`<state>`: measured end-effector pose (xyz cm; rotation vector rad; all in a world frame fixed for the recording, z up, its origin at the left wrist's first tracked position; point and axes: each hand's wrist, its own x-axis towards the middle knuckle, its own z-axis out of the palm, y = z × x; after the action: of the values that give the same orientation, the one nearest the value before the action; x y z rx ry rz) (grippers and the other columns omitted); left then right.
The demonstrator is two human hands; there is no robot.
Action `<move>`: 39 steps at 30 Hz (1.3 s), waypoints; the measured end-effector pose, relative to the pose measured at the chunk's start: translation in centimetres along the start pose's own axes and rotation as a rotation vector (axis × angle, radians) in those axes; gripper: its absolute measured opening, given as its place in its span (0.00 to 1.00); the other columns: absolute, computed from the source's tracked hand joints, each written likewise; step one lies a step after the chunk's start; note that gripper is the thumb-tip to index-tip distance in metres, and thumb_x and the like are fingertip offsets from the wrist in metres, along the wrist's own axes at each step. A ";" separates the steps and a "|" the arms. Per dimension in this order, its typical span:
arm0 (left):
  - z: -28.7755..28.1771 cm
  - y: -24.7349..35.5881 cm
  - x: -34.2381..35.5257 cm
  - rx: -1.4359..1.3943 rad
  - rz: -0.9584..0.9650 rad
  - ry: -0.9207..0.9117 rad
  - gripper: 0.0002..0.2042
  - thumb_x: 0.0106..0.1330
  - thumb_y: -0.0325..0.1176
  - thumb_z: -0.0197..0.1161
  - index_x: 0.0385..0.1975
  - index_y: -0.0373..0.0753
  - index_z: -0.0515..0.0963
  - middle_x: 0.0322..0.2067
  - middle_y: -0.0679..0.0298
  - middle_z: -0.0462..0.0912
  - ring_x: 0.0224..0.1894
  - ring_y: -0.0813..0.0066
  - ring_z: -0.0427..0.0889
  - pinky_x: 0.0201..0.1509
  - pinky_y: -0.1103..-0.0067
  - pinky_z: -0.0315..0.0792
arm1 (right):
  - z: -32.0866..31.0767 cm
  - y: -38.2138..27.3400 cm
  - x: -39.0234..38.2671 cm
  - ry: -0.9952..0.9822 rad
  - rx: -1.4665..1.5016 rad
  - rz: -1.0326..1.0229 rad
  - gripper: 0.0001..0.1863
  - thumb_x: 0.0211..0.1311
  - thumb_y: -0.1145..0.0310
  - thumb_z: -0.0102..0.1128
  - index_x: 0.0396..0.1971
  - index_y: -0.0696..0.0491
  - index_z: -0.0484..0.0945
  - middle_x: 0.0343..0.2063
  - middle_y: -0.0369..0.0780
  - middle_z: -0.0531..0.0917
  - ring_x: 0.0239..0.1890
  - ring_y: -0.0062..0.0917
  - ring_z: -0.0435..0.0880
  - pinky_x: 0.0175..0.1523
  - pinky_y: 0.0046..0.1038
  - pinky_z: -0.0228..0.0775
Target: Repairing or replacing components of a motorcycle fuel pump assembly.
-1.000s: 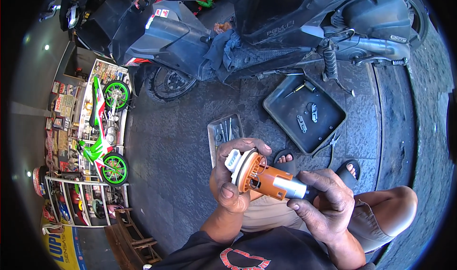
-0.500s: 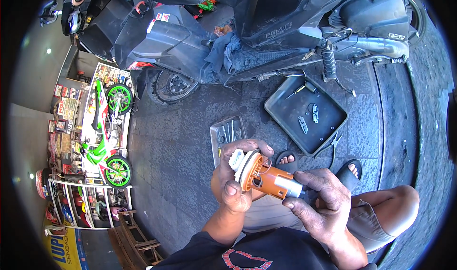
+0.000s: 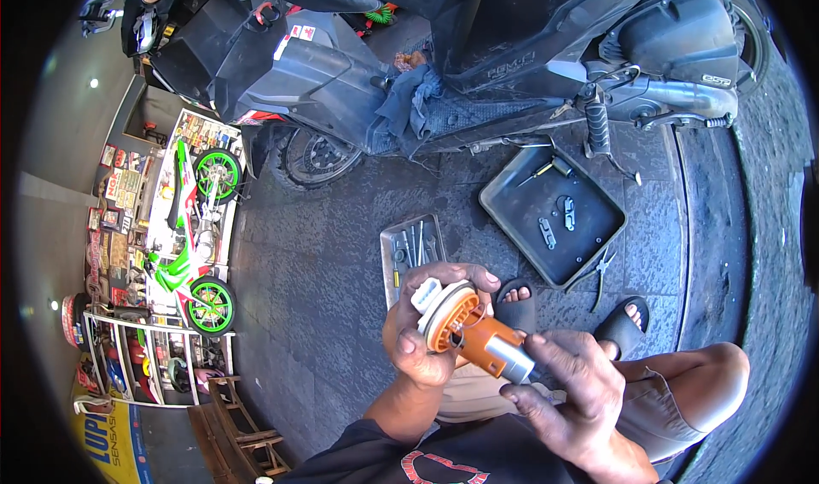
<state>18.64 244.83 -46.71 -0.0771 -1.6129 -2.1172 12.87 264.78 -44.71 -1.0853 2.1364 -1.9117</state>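
Observation:
An orange and silver fuel pump unit is held up in front of my body, tilted so its silver end points down to the right. My left hand grips it at the white round flange, thumb below and fingers over the top. A white connector sticks out of the flange. My right hand is at the silver end, its thumb and index finger spread on either side of it. Whether those fingertips touch the pump is hard to tell. Both hands have dark smudges.
Ahead stands a dark scooter with a cloth on its footboard. A black tray holds a screwdriver and small metal parts, with pliers beside it. A smaller tool tray lies left. A green-wheeled motorbike stands farther left.
The pump's silver end has swung downward and toward me. My right hand's fingers have shifted down with it and loosened around the end. My left hand keeps its hold on the flange.

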 end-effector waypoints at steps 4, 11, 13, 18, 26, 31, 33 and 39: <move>0.8 -0.4 -0.2 0.024 0.086 0.112 0.39 0.63 0.66 0.55 0.59 0.33 0.68 0.55 0.35 0.73 0.46 0.57 0.78 0.56 0.66 0.73 | 1.6 -1.3 -0.8 0.095 0.010 -0.132 0.31 0.41 0.73 0.80 0.48 0.61 0.77 0.37 0.49 0.81 0.35 0.35 0.84 0.37 0.31 0.79; 0.5 -0.9 0.4 -0.160 0.079 -0.026 0.42 0.62 0.71 0.52 0.61 0.37 0.69 0.50 0.44 0.73 0.47 0.58 0.75 0.53 0.65 0.71 | 2.1 -2.0 -0.8 0.158 0.008 -0.270 0.26 0.44 0.80 0.74 0.47 0.66 0.77 0.37 0.51 0.81 0.37 0.41 0.84 0.43 0.36 0.80; 0.7 -1.2 0.3 -0.177 0.065 -0.004 0.42 0.62 0.72 0.51 0.60 0.37 0.70 0.48 0.47 0.74 0.47 0.58 0.75 0.53 0.64 0.71 | 2.6 -2.0 -0.6 0.218 0.078 -0.277 0.24 0.44 0.80 0.74 0.45 0.65 0.78 0.36 0.51 0.81 0.37 0.41 0.84 0.42 0.35 0.80; 0.6 -1.3 0.3 -0.182 0.086 0.054 0.37 0.66 0.68 0.49 0.57 0.37 0.70 0.46 0.48 0.75 0.48 0.57 0.75 0.54 0.63 0.71 | 2.9 -2.0 -0.4 0.220 0.091 -0.303 0.24 0.44 0.80 0.75 0.44 0.65 0.77 0.36 0.53 0.81 0.36 0.42 0.85 0.41 0.36 0.80; 0.8 -0.4 0.4 -0.358 -0.144 0.026 0.33 0.65 0.55 0.57 0.62 0.35 0.65 0.56 0.45 0.69 0.51 0.52 0.76 0.61 0.51 0.70 | 2.8 -0.9 -0.1 0.190 0.040 -0.148 0.28 0.40 0.75 0.80 0.45 0.60 0.77 0.38 0.49 0.82 0.37 0.35 0.85 0.39 0.30 0.80; 1.1 0.5 0.4 -0.149 -0.186 0.051 0.40 0.56 0.45 0.64 0.66 0.31 0.57 0.58 0.36 0.65 0.55 0.50 0.75 0.55 0.59 0.78 | 1.4 0.1 -0.1 0.173 0.125 -0.019 0.28 0.40 0.76 0.81 0.44 0.61 0.77 0.39 0.49 0.83 0.40 0.35 0.84 0.46 0.31 0.77; 1.3 0.7 0.6 -0.079 -0.221 0.003 0.41 0.57 0.45 0.62 0.68 0.30 0.55 0.59 0.35 0.65 0.55 0.50 0.75 0.55 0.60 0.78 | 1.6 0.6 -0.3 0.188 0.209 0.014 0.27 0.41 0.77 0.80 0.44 0.62 0.78 0.40 0.50 0.82 0.43 0.35 0.83 0.49 0.31 0.75; 1.1 0.4 0.5 -0.036 -0.224 0.011 0.39 0.59 0.45 0.60 0.67 0.29 0.56 0.57 0.36 0.67 0.54 0.54 0.76 0.56 0.64 0.76 | 1.9 1.1 -0.6 0.218 0.398 0.157 0.26 0.46 0.74 0.79 0.46 0.63 0.78 0.41 0.48 0.81 0.46 0.31 0.81 0.53 0.29 0.73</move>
<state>18.07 245.65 -45.88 0.1088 -1.6432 -2.3091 13.76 263.51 -46.31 -0.6426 1.7509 -2.3267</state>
